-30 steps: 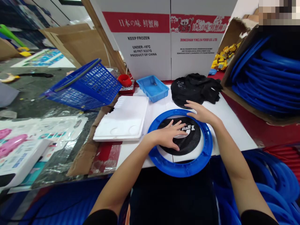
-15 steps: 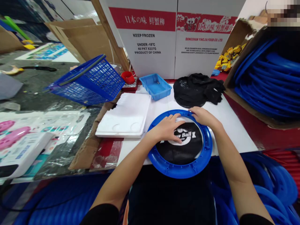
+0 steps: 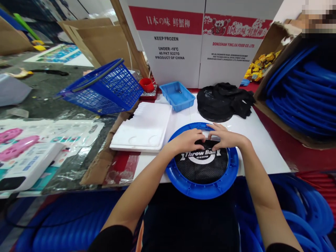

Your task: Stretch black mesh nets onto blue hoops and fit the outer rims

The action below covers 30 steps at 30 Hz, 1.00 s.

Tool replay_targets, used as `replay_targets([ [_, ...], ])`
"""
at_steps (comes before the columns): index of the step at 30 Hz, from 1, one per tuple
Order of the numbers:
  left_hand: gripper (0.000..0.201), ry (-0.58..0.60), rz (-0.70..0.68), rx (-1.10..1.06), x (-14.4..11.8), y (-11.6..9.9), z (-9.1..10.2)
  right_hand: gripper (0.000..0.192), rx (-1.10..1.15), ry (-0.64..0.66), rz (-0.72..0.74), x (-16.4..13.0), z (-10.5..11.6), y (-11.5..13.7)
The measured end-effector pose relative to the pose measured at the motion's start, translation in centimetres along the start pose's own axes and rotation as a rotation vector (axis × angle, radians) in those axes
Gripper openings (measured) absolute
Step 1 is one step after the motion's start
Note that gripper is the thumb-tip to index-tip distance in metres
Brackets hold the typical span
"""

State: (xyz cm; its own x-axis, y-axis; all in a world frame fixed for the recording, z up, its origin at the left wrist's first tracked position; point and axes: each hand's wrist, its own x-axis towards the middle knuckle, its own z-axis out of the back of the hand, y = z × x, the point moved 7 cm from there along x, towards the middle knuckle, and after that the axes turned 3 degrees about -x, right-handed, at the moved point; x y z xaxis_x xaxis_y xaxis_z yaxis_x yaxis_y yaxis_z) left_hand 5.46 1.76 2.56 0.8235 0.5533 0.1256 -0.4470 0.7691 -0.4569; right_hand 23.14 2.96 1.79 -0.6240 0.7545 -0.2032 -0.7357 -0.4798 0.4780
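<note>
A blue plastic ring [image 3: 202, 191] lies flat at the table's front edge, close to my body. Inside it is a round black mesh [image 3: 201, 171] with white "Throw Ball" lettering. At the mesh's far edge my left hand [image 3: 189, 141] has curled fingers and thumb around the material. My right hand [image 3: 224, 136] grips the same edge just beside it, its outer fingers resting over the ring's far rim. A strip of white table shows between mesh and far rim. The fingertips are partly hidden.
A white foam slab [image 3: 144, 127] lies left of the ring. Beyond are a light-blue tray [image 3: 178, 96], a pile of black mesh pieces [image 3: 223, 101] and a blue basket [image 3: 105, 87]. Blue rings [image 3: 296, 101] fill a carton at right. White boxes [image 3: 173, 66] stand behind.
My right hand has moved from the ring's far rim inward to the mesh edge. My left fingers have curled, and the mesh's far edge lies nearer me. The lettering shows more fully.
</note>
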Motion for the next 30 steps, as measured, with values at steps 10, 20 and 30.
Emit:
replay_targets([
  [10, 0.025, -0.115, 0.140, -0.125, 0.3, 0.8, 0.6, 0.028, 0.023, -0.141, 0.116, 0.5, 1.1, -0.1],
  [20, 0.017, -0.298, 0.183, -0.245, 0.6, 2.3, 2.2, 0.023, 0.010, -0.405, 0.066, 1.1, 2.2, 0.1],
  [30, 0.017, -0.363, 0.179, -0.158, 1.3, 2.7, 2.2, 0.021, 0.214, -0.523, -0.053, 2.1, 2.0, -1.5],
])
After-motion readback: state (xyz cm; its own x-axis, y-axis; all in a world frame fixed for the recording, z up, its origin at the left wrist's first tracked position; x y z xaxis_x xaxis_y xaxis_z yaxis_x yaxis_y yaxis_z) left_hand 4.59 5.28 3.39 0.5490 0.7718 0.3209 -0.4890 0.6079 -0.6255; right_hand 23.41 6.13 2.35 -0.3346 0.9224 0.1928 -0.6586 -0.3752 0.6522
